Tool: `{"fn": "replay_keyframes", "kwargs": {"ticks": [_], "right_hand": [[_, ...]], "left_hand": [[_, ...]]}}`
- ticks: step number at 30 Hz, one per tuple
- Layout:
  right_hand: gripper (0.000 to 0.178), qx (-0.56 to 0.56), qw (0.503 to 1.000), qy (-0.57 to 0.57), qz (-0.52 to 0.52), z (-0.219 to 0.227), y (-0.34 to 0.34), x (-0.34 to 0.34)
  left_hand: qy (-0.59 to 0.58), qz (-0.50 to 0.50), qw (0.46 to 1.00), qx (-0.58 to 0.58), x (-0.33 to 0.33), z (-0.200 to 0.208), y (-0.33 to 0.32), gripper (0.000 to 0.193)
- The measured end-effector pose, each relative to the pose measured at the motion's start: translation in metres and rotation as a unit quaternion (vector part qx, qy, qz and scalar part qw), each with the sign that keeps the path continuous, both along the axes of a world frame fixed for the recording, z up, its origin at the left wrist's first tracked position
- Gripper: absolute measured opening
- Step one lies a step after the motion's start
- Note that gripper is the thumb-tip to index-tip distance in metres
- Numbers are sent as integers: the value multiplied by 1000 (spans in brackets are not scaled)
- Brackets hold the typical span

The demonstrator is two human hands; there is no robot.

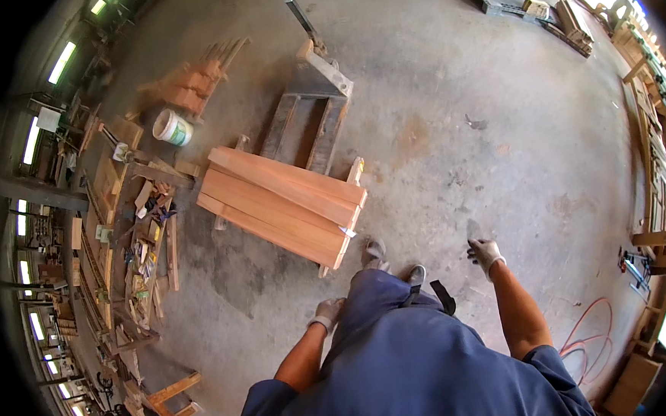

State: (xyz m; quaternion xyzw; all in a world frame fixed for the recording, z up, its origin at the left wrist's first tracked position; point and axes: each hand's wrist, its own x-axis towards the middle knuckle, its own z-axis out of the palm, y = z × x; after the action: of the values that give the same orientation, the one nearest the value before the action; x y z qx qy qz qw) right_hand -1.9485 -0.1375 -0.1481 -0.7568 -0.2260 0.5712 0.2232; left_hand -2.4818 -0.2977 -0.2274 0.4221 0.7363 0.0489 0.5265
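Observation:
My left hand (328, 313) hangs beside my left thigh in a light grey glove; its fingers are partly hidden against the trousers. My right hand (486, 253), gloved with dark fingertips, swings out over the floor to the right. Its fingers are loosely bent and apart, and nothing shows in them. Ahead and to the left of my feet lies a stack of reddish-brown wooden boards (279, 204), resting on crosswise wood supports. The left hand is nearer to this stack, though apart from it. A small white piece (347, 231) sits at the boards' right end.
A pallet jack (319, 110) stands behind the boards, its forks pointing at them. Left are a white bucket (172, 128), a second pile of boards (193, 87) and a bin of wood scraps (147, 257). A red hose (596, 338) curls at the right, near a long workbench (659, 238).

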Motion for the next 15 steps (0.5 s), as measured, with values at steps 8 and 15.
{"fn": "replay_keyframes", "kwargs": {"ticks": [8, 15], "right_hand": [[33, -51, 997, 53, 13, -12, 105, 19], [27, -131, 991, -14, -30, -19, 135, 95]], "left_hand": [[63, -260, 963, 45, 55, -20, 93, 55], [80, -259, 960, -67, 107, -31, 270, 57]]}}
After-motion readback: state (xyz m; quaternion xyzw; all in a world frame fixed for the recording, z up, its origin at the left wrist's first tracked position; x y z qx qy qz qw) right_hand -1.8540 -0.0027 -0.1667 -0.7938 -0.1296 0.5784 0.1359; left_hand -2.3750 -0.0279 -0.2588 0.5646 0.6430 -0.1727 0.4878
